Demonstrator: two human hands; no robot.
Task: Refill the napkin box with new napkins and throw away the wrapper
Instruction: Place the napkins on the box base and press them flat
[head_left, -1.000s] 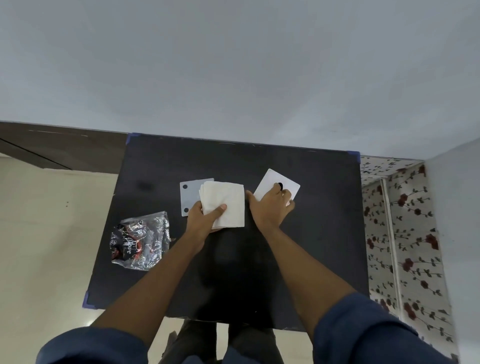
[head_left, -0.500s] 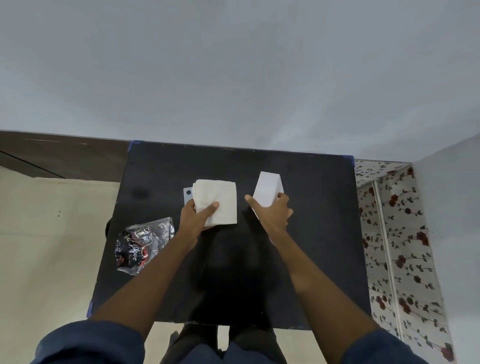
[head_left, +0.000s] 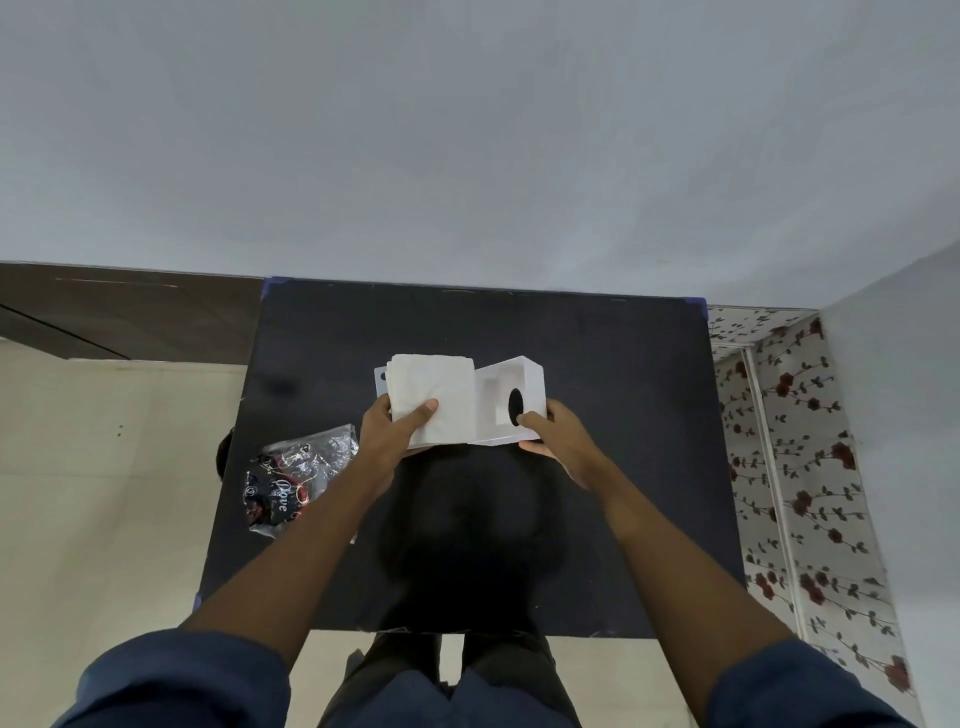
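Observation:
My left hand (head_left: 390, 435) grips a stack of white napkins (head_left: 434, 395), thumb on top, above the middle of the black table (head_left: 613, 467). Right beside it, my right hand (head_left: 550, 434) holds the white napkin box (head_left: 511, 402) tipped on its side, its open hollow facing the napkins and its round dark hole visible inside. The stack's right edge touches the box's opening. A flat grey lid (head_left: 381, 378) with small holes lies under the napkins' left edge. The crumpled clear and black wrapper (head_left: 296, 475) lies on the table at the left.
The table stands against a pale wall. Cream floor tiles lie to the left, and a floral-patterned surface (head_left: 795, 467) runs along the right side. My legs show below the table's near edge.
My right hand has lifted the box off the table and turned it on its side, so its hollow faces left. The napkin stack in my left hand now meets the box opening.

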